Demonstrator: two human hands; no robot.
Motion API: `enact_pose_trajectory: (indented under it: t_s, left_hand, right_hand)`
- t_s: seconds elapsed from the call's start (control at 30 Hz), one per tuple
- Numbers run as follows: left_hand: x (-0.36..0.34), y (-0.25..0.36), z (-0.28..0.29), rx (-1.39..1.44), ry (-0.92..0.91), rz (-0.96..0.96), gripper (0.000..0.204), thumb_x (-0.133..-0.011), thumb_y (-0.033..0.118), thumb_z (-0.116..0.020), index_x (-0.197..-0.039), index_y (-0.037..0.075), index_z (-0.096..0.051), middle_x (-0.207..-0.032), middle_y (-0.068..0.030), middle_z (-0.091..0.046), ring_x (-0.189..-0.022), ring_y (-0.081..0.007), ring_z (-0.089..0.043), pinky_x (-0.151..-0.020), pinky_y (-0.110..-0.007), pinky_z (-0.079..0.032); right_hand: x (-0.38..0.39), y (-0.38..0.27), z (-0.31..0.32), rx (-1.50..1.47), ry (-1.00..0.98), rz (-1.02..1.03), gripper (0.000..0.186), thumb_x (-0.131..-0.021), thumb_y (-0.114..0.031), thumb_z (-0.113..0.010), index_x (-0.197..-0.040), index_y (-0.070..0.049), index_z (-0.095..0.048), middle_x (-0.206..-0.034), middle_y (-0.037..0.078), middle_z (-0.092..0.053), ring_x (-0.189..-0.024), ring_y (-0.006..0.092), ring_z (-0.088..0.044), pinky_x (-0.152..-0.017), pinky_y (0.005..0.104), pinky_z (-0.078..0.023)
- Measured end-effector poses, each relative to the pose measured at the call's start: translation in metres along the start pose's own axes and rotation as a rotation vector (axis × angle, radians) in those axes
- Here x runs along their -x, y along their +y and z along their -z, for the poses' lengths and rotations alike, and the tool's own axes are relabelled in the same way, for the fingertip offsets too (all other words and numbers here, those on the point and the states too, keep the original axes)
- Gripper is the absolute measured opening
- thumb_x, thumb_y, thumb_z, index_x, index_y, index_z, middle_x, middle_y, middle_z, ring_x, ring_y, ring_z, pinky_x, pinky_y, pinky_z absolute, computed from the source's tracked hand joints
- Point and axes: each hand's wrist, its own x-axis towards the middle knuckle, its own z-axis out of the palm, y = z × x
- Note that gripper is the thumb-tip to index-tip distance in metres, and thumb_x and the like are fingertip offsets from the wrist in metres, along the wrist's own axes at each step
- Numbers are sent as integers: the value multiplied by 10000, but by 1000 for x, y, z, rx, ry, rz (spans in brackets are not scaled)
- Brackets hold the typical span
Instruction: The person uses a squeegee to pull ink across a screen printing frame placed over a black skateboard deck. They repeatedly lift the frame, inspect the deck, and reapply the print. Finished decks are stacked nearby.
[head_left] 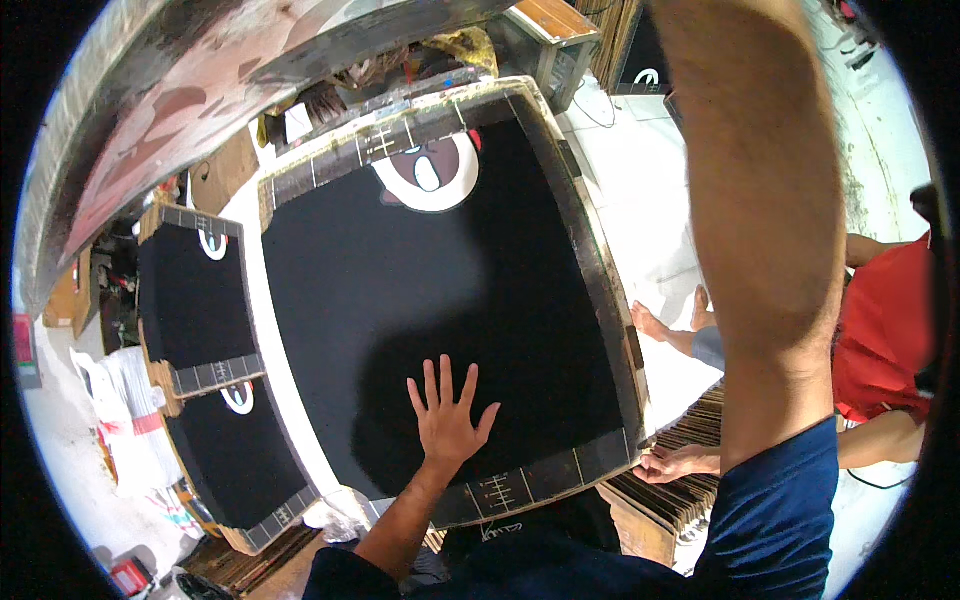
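Note:
My left hand (445,415) lies flat, palm down and fingers spread, on a black cloth (420,270) stretched over a large board. The board's taped edge (520,485) carries white ruler marks. A brown and white round print (430,175) sits at the cloth's far end. My right arm (765,230) in a blue sleeve rises past the board's right side and leaves the picture at the top, so that hand is hidden. A big stained frame (200,110) hangs tilted over the far left.
Two smaller boards (195,290) with black cloth and similar prints stand to the left. A person in a red shirt (885,330) sits at the right, one hand (675,462) on a stack of wooden boards (680,490), bare feet (650,322) on white floor. White bags (130,410) lie far left.

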Motion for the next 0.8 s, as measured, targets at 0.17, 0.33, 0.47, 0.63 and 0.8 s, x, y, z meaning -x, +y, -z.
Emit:
enact_pose_trajectory:
  t_s: [0.17,0.33,0.47,0.63,0.8]
  left_hand:
    - [-2,6,0,-14,-5,-2,759,-922,508,-705,-1554,156,-478,-1673,-265,-260,-1560,-490,-188,-1210,-722,-124]
    - [0,4,1,-8,8,-21,768,-920,503,-709,-1557,147,-472,-1668,-273,-266,-1558,-496,-187,-1209,-726,-119]
    - [-3,9,7,9,-15,6,742,-916,504,-710,-1535,150,-505,-1672,-265,-267,-1567,-476,-181,-1218,-717,-103]
    - [16,-19,14,436,224,91,634,-885,300,-780,-1439,56,-592,-1523,-231,-507,-1457,-429,-422,-1223,-563,-276]
    - [144,-162,1,102,827,731,387,-998,139,-665,-1318,-75,-622,-1267,-246,-682,-1190,-392,-636,-1096,-471,-463]
  right_hand:
    - [7,5,15,-153,2,-106,241,-921,-142,-556,-1010,-30,-750,-1045,176,-756,-947,305,-745,-795,454,-590]
    - [4,8,21,-257,-16,-175,287,-962,-175,-532,-1090,-62,-762,-1107,139,-763,-1014,275,-740,-827,459,-590]
    - [-12,15,17,-355,-130,-256,340,-999,-235,-504,-1155,-89,-769,-1161,114,-764,-1063,249,-732,-858,459,-587]
    - [-41,31,18,-645,-343,-539,626,-1049,-513,-368,-1165,-36,-757,-1214,177,-747,-1104,310,-716,-940,447,-553]
    - [-64,23,20,-604,-414,-692,879,-1023,-714,-293,-1174,28,-739,-1244,265,-714,-1154,402,-690,-1019,508,-512]
